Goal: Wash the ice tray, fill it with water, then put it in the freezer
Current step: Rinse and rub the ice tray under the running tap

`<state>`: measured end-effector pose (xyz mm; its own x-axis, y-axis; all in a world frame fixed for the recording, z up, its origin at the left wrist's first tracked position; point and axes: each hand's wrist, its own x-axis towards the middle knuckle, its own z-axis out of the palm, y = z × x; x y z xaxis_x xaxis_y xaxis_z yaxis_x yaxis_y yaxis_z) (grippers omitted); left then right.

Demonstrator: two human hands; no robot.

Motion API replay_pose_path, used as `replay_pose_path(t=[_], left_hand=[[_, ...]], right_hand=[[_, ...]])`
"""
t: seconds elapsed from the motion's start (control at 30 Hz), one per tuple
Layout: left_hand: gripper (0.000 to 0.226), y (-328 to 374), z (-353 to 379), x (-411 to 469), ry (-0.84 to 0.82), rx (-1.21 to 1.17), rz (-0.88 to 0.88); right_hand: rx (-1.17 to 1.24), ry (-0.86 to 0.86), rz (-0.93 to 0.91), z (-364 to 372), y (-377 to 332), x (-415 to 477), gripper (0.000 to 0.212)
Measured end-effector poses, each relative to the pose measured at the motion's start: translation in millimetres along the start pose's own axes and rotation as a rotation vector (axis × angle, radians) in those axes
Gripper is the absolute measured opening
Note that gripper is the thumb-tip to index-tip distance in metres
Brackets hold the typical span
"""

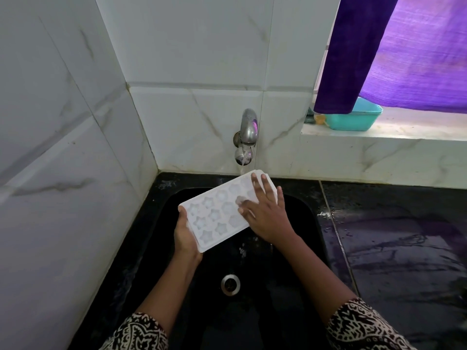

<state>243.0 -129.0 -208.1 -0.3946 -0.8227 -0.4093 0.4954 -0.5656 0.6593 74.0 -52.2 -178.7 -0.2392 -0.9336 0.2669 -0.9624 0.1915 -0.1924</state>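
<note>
A white ice tray [222, 210], black sink [298, 210], purple curtain [404, 51], teal basin [353, 120] and black-and-white patterned sleeves [364, 327] are seen.

No text, label, brand, number or sign can be read on anything shown in this view.

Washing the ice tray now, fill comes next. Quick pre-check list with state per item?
1. Tap running: ok, the stream lands on the tray's far end.
2. Ice tray over the sink: ok.
3. Left hand grips the near end: ok.
4. Right hand clear of the moulds: not ok, its fingers lie flat on them.
5. Tray level: cannot tell.
6. Moulds clean: cannot tell.
</note>
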Motion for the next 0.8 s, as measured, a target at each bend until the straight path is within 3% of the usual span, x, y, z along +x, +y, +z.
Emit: replay_pose_path(t=[0.1, 0.27, 0.4, 0.53, 0.7, 0.8], left_hand=[[0.069, -4.6, 4.3, -4.5, -0.005, -0.020, -0.016], [0.069, -2.6, 3.1, -2.5, 0.001, -0.014, 0.011], [0.069, -7.7, 3.1, -3.6, -0.008, -0.021, 0.007], [0.068, -4.1, 6.0, -5.9, -0.001, -0.017, 0.029], [0.068, -5.9, 1.2, -6.7, 0.006, -0.024, 0.023], [0.072, -7.2, 7.7, -7.5, -0.008, -0.044, 0.004]], right_hand=[[-0.049, 0.102, 0.008, 2.1, -1.7, 1.2, 0.057], [0.025, -0.010, -0.005, 0.6, -2.2, -1.6, 0.067], [-0.009, 0.053, 0.002, -4.0, 1.6, -1.5, 0.058], [0.045, -0.083, -0.009, -3.7, -11.9, -2.7, 0.060], [-0.018, 0.058, -0.028, -3.8, 2.3, -2.7, 0.058], [0.032, -0.025, -0.004, -3.5, -10.7, -2.4, 0.069]])
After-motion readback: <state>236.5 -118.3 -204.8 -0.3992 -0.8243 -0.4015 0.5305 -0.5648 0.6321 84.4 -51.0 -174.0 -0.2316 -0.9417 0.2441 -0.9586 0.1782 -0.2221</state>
